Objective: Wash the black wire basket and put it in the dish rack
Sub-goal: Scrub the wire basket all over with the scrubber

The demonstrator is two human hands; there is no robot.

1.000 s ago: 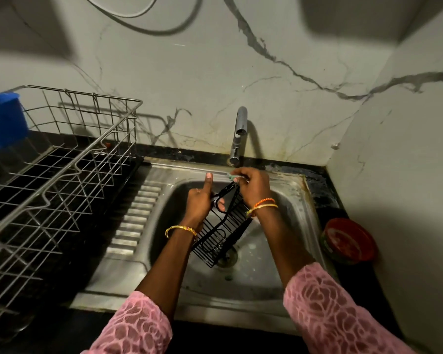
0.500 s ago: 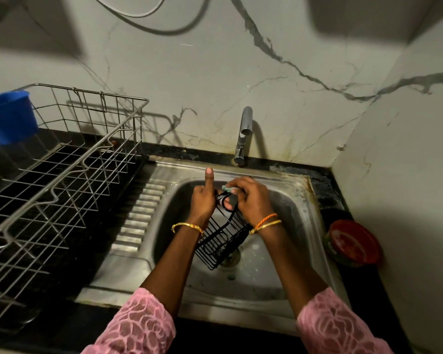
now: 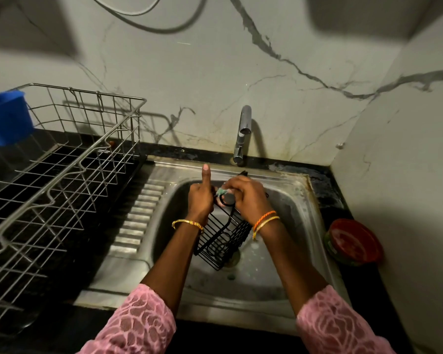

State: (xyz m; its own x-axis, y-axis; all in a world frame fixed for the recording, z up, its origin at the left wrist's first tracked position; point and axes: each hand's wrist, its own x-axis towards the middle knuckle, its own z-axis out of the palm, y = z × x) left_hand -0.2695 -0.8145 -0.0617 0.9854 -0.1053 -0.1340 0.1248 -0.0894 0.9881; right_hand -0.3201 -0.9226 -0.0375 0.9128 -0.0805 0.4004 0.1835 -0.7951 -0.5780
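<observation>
My left hand point(image 3: 199, 198) grips the basket point(image 3: 221, 237) by its top, thumb up, over the sink point(image 3: 289, 198), while my right hand point(image 3: 248, 198) pinches a scrubber point(image 3: 221, 192) against the wire. I judge I'm mid-scrub; next comes a rinse under the tap point(image 3: 242, 135), then the rack point(image 3: 62, 180) at left.

I can read no text, label, brand or number anywhere in my view. The red lid point(image 3: 353, 241) by the sink point(image 3: 315, 200) shows faint markings, too blurred for me to make out.
</observation>
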